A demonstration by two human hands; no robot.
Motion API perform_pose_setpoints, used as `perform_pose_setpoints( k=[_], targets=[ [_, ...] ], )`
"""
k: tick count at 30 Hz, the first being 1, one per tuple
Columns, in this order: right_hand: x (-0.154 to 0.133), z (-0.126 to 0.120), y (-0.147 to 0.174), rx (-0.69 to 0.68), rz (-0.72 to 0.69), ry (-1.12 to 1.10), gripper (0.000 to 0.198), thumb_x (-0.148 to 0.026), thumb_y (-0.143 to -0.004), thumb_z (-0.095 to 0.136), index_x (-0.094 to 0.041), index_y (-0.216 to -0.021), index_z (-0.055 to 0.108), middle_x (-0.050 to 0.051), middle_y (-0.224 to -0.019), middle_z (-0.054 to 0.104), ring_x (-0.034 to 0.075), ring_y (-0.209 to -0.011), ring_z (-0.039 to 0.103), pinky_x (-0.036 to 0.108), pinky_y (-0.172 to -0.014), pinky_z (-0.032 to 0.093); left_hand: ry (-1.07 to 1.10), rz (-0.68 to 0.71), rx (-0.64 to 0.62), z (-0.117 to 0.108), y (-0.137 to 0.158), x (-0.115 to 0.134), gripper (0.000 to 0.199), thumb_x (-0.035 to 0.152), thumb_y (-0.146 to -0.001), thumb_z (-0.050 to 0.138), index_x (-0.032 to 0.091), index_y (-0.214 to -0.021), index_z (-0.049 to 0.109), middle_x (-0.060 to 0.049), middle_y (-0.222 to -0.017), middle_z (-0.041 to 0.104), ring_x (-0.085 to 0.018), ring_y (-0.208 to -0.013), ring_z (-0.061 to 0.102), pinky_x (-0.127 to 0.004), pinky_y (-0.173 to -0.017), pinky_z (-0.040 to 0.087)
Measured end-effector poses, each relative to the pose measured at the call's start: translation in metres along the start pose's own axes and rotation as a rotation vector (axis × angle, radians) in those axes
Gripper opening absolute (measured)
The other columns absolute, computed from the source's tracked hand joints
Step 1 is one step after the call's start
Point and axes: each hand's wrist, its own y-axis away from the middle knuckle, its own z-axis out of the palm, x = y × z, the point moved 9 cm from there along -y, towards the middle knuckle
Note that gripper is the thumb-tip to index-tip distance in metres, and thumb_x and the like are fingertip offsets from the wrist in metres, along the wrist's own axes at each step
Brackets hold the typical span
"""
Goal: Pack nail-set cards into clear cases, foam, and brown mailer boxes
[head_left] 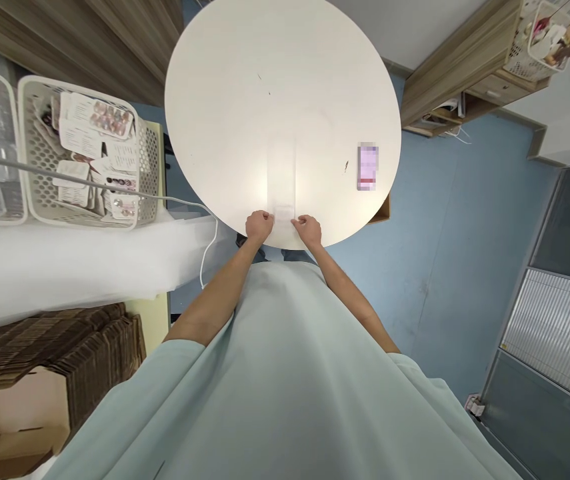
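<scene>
A clear plastic strip [281, 177] lies at the center of the frame, running from the middle of the round white desk [225, 87] down to its lower edge. The left hand [259, 227] is at its lower left side and the right hand [307, 231] at its lower right, the fingers of each pinched on the plastic near its bottom end.

On the desk, right of center, lies a purple-pink rectangular item [367, 167] with a red band near its bottom; it is pixelated, so any lettering is unreadable. A small dark mark [347, 167] lies just left of it.

At upper left, a white perforated basket [39, 193] holds many white cards [79, 137], some with rounded pieces attached; their printed lines are too small to read. A gray-white cable [115, 189] crosses before it. Below are white sheeting [75, 267] and stacked brown cardboard [99, 360]. At upper right, another white basket [521, 60] sits on a wooden cabinet [465, 57].
</scene>
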Motion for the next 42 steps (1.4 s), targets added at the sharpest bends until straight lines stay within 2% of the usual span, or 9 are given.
perform_pose_setpoints(
  k=[5, 11, 15, 17, 20, 23, 25, 34, 42],
  targets=[
    [-0.004, 0.012, -0.007, -0.052, 0.012, 0.003, 0.028, -0.041, -0.105, 0.075, -0.02, -0.124, 0.079, 0.012, -0.131, 0.083, 0.028, -0.128, 0.077, 0.037, -0.107, 0.059, 0.029, -0.044, 0.01, -0.003, 0.003, 0.0, 0.017, 0.03, -0.103, 0.067, 0.021, -0.106, 0.081, -0.013, -0.121, 0.084, -0.034, -0.117, 0.076, -0.043, -0.099, 0.059],
    [-0.004, 0.02, -0.008, -0.088, 0.057, -0.092, 0.026, -0.044, -0.108, 0.071, -0.021, -0.12, 0.075, 0.008, -0.128, 0.083, 0.019, -0.077, 0.083, 0.036, -0.099, 0.063, -0.001, -0.044, 0.031, -0.003, 0.0, -0.001, 0.019, 0.033, -0.104, 0.065, 0.021, -0.099, 0.079, -0.014, -0.113, 0.083, -0.037, -0.116, 0.075, -0.049, -0.1, 0.06],
    [-0.001, 0.019, -0.007, -0.081, 0.077, -0.15, 0.024, -0.043, -0.105, 0.074, -0.022, -0.117, 0.074, 0.007, -0.123, 0.084, 0.017, -0.07, 0.08, 0.035, -0.093, 0.065, -0.047, -0.007, 0.06, -0.002, 0.001, -0.002, 0.023, 0.033, -0.103, 0.061, 0.021, -0.113, 0.077, -0.017, -0.121, 0.08, -0.04, -0.117, 0.073, -0.055, -0.099, 0.06],
    [0.0, 0.019, -0.007, -0.074, 0.083, -0.17, 0.025, -0.044, -0.104, 0.074, -0.022, -0.116, 0.074, 0.007, -0.121, 0.084, 0.017, -0.07, 0.08, 0.034, -0.088, 0.066, -0.089, 0.12, 0.152, -0.008, 0.006, 0.007, 0.032, 0.03, -0.103, 0.057, 0.018, -0.129, 0.073, -0.021, -0.136, 0.073, -0.042, -0.125, 0.07, -0.056, -0.102, 0.059],
    [0.001, 0.02, -0.007, -0.064, 0.082, -0.177, 0.024, -0.043, -0.104, 0.075, -0.022, -0.114, 0.074, 0.007, -0.12, 0.084, 0.016, -0.068, 0.079, 0.034, -0.086, 0.066, -0.185, 0.472, 0.219, -0.008, 0.024, 0.034, 0.05, 0.025, -0.103, 0.053, 0.013, -0.15, 0.061, -0.026, -0.158, 0.06, -0.043, -0.145, 0.058, -0.058, -0.115, 0.053],
    [0.001, 0.02, -0.008, -0.06, 0.078, -0.172, 0.021, -0.041, -0.103, 0.076, -0.022, -0.113, 0.074, 0.007, -0.119, 0.084, 0.016, -0.069, 0.079, 0.034, -0.087, 0.066, -0.306, 0.793, 0.083, 0.014, 0.044, 0.051, 0.058, 0.021, -0.103, 0.047, 0.011, -0.16, 0.054, -0.026, -0.169, 0.052, -0.042, -0.159, 0.047, -0.061, -0.128, 0.042],
    [0.001, 0.02, -0.009, -0.06, 0.073, -0.168, 0.021, -0.04, -0.102, 0.077, -0.022, -0.112, 0.074, 0.007, -0.119, 0.084, 0.016, -0.07, 0.079, 0.034, -0.088, 0.065, -0.38, 0.896, -0.011, 0.028, 0.051, 0.051, 0.061, 0.023, -0.103, 0.048, 0.009, -0.163, 0.053, -0.027, -0.172, 0.05, -0.041, -0.163, 0.044, -0.061, -0.132, 0.037],
    [0.006, 0.017, -0.013, -0.101, 0.077, -0.223, 0.02, -0.039, -0.1, 0.082, -0.02, -0.101, 0.075, 0.005, -0.107, 0.086, 0.015, -0.069, 0.08, 0.027, -0.084, 0.063, -0.537, 0.954, -0.071, 0.038, 0.054, 0.041, 0.078, 0.026, -0.097, 0.061, 0.003, -0.17, 0.047, -0.028, -0.177, 0.044, -0.044, -0.166, 0.041, -0.061, -0.139, 0.026],
    [0.019, 0.023, -0.014, -0.208, 0.041, -0.277, 0.022, -0.038, -0.098, 0.083, -0.02, -0.087, 0.077, 0.002, -0.088, 0.084, 0.016, -0.066, 0.08, 0.025, -0.07, 0.061, -0.479, 0.914, -0.049, 0.039, 0.058, 0.042, 0.071, 0.01, -0.095, 0.045, 0.005, -0.165, 0.056, -0.027, -0.168, 0.057, -0.038, -0.156, 0.053, -0.062, -0.137, 0.03]
  ],
)
